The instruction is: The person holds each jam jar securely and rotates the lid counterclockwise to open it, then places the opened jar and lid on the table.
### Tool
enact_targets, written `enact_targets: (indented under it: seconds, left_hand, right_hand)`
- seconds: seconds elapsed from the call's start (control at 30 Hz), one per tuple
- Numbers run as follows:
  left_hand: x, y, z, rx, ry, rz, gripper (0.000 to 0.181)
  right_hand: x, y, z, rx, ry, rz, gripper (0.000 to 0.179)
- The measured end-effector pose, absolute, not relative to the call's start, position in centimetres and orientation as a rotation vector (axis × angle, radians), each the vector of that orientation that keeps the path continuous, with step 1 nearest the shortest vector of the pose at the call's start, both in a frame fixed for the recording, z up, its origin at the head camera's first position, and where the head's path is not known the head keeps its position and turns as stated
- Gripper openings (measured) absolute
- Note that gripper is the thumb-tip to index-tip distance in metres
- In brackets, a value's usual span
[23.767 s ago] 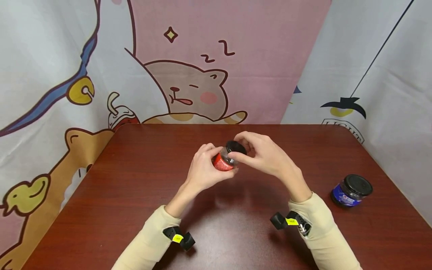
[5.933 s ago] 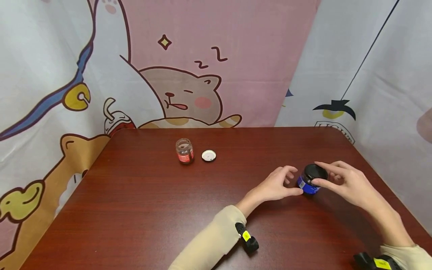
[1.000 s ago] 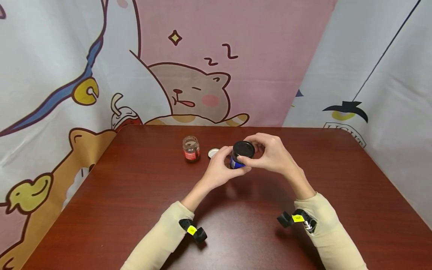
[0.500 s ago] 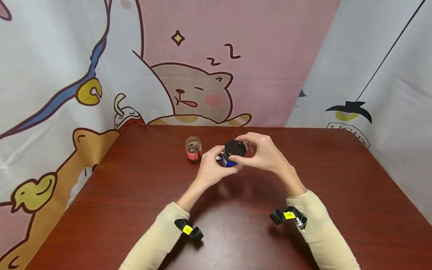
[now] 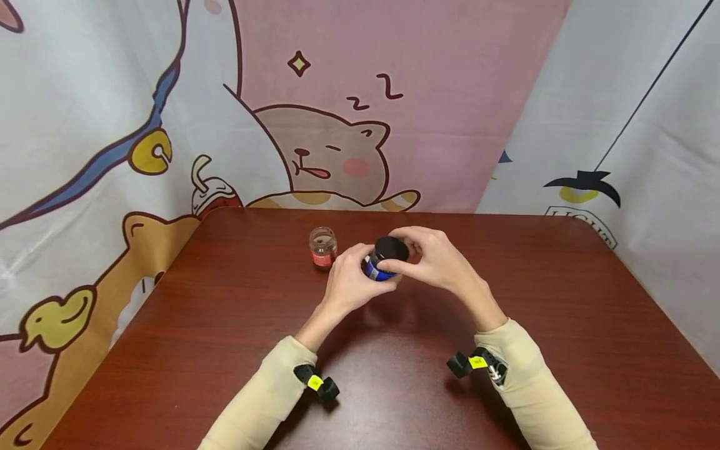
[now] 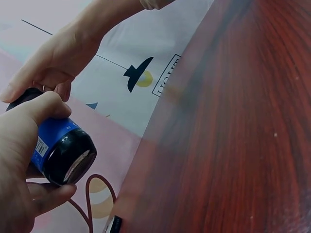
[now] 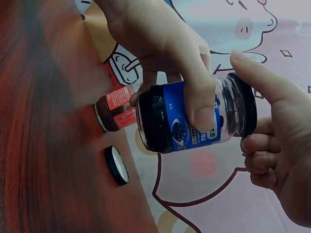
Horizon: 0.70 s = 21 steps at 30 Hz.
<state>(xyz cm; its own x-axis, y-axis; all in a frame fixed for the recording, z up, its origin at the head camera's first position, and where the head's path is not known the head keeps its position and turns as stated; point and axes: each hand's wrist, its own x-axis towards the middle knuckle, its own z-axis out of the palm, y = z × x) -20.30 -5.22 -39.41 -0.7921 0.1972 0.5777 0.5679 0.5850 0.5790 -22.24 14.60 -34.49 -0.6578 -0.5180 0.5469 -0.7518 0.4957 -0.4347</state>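
Note:
My left hand [image 5: 350,278] grips the body of a glass jar with a blue label [image 7: 177,119], its thumb across the label in the right wrist view. The jar is held over the middle of the table, tilted, with dark contents inside. On its mouth sits a black lid [image 5: 392,249]. The right hand [image 5: 435,259] holds this lid at the rim between thumb and fingers. Just left of the left hand stands a glass jar with a red label [image 5: 323,250], uncovered. A loose lid, white inside up [image 7: 116,166], lies near it, hidden behind the hands in the head view.
The dark red wooden table [image 5: 236,350] reaches back to a printed cloth [image 5: 439,106] with cartoon animals. Each wrist carries a black strap with a small camera, the left camera [image 5: 328,391] and the right camera [image 5: 458,364] hanging close over the tabletop.
The red-labelled jar, held in both hands at first, now stands uncovered at the back. The blue-labelled jar came from the right to the middle, and over the last second tilted slightly.

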Motion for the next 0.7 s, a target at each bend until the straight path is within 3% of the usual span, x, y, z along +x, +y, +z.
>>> enact_targets:
  seconds: [0.37,0.7]
  left_hand:
    - [-20.23,-5.25,-39.36,-0.642,-2.368,-0.985,0.044]
    - [-20.97,-5.7,-39.69,-0.785,-2.283,-1.203,0.043]
  right_hand:
    - [-22.13,14.63,-34.34,1.083,-2.407,0.954,0.042]
    - [-22.07,14.54,-34.48,1.152,-2.293,0.95,0.034]
